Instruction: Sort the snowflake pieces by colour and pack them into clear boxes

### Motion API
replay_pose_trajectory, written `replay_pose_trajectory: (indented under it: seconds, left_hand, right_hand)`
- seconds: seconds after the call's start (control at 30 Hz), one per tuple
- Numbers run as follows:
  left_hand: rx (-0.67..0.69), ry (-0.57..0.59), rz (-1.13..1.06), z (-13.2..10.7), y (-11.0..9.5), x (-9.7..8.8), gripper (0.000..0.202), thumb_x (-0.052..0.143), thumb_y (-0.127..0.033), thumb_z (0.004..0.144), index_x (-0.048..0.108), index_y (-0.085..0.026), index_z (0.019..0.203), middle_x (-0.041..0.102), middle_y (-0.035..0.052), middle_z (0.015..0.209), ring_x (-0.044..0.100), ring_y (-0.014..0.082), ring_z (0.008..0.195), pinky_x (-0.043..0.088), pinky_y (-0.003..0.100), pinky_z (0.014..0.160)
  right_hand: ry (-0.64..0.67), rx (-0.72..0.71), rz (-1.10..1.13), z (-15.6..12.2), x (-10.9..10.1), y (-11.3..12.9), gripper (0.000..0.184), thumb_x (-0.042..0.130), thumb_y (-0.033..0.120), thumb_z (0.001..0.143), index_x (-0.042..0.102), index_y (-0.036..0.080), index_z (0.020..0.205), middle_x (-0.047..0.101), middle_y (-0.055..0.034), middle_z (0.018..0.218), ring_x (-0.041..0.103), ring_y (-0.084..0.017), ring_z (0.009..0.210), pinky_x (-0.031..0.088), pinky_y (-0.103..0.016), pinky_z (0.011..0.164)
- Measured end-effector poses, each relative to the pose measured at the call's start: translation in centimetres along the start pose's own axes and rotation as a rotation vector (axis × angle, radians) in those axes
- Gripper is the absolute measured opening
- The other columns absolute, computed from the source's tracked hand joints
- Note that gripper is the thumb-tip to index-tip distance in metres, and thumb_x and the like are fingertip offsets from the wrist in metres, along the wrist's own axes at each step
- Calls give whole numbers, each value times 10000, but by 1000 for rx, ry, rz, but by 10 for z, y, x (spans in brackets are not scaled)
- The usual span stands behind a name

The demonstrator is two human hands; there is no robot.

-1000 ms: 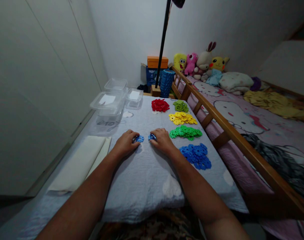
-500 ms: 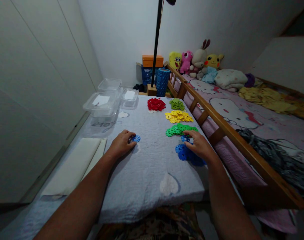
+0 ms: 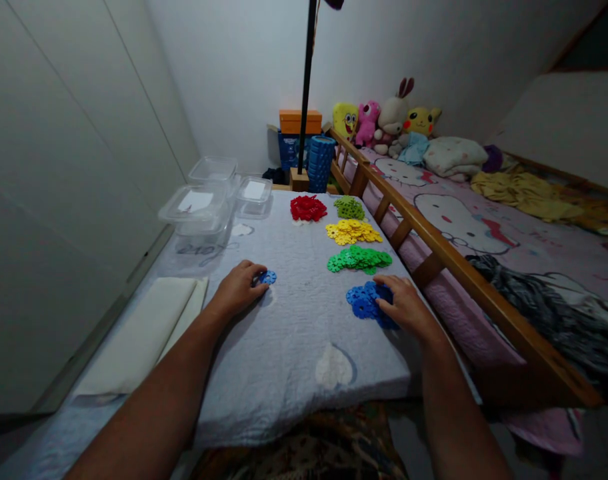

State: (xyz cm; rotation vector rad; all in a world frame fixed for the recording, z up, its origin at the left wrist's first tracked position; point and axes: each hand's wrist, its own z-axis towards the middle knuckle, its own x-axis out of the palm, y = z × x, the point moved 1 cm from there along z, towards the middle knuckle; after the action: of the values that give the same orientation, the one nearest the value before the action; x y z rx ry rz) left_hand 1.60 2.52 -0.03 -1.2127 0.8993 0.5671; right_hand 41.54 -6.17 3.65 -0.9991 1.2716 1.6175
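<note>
My left hand (image 3: 240,288) rests on the cloth left of the middle. Its thumb and fingertips are closed on the edge of a blue snowflake disc (image 3: 269,277), partly hidden by the fingers. On the right, my right hand (image 3: 407,305) reaches over a pile of blue snowflake discs (image 3: 364,303), thumb and fingers apart and touching its right side. The hand covers part of that pile. Just beyond it lies a green disc pile (image 3: 359,259), then a yellow pile (image 3: 353,231) and a lime green pile (image 3: 349,207). A red pile (image 3: 308,209) sits farther back.
Clear plastic boxes (image 3: 199,207) stand at the table's back left. A folded cream cloth (image 3: 139,337) lies near the left edge. The bed's wooden rail (image 3: 437,257) runs along the right side. A dark pole (image 3: 305,87) rises behind the table.
My right hand has moved down and slightly right onto the blue pile; the single blue disc at its fingers no longer shows apart. My left hand stays at its disc. The view has shifted slightly.
</note>
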Motion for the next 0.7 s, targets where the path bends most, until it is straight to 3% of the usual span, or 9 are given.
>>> replay_pose_trajectory:
  seconds: [0.4,0.53,0.7]
  left_hand:
    - [-4,-4,-1,0,1,1,381,626,-347,803,710,-190,1140,637,90,1093,631,229,940,505,355,882]
    - [-6,-15,0,1,1,1,383,637,-336,795,716,-190,1140,641,89,1089,633,230,942,502,357,894]
    - [-2,-17,-9,0,-2,1,362,644,-328,792,719,-192,1119,640,83,1059,634,227,929,503,349,872]
  right_hand:
    - [-61,18,-22,14,-1,27,373,609,207,844,708,199,1204,710,-109,1250,574,-303,1160,433,-458,1020]
    - [-51,-65,26,30,6,60,362,594,180,864,708,198,1208,714,-108,1227,580,-285,1133,432,-452,1022]
    - [71,-249,86,53,25,120,359,628,189,881,690,187,1235,702,-114,1248,557,-276,1151,414,-442,1039]
